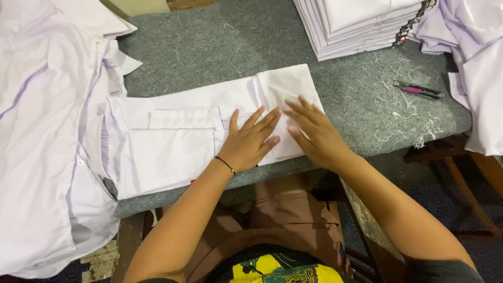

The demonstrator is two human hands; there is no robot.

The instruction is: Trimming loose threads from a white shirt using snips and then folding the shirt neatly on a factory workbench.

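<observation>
pale lilac-white folded shirt (209,131) on the grey felt table (356,99); right of it, pink-handled thread snips (417,90); thin black wristband (225,165).

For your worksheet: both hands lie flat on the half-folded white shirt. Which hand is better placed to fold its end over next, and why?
Probably the right hand: it lies nearest the free end of the white shirt. The left hand rests mid-shirt, suited to pinning the fabric.

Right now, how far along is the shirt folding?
Done: a stack of folded white shirts sits at the far edge of the grey felt table. In hand: one partly folded white shirt lies flat, with the left hand and right hand pressing its folded end, palms down, no grip on anything. Left: unfolded shirts heaped at the left and at the right. Thread snips lie untouched.
</observation>
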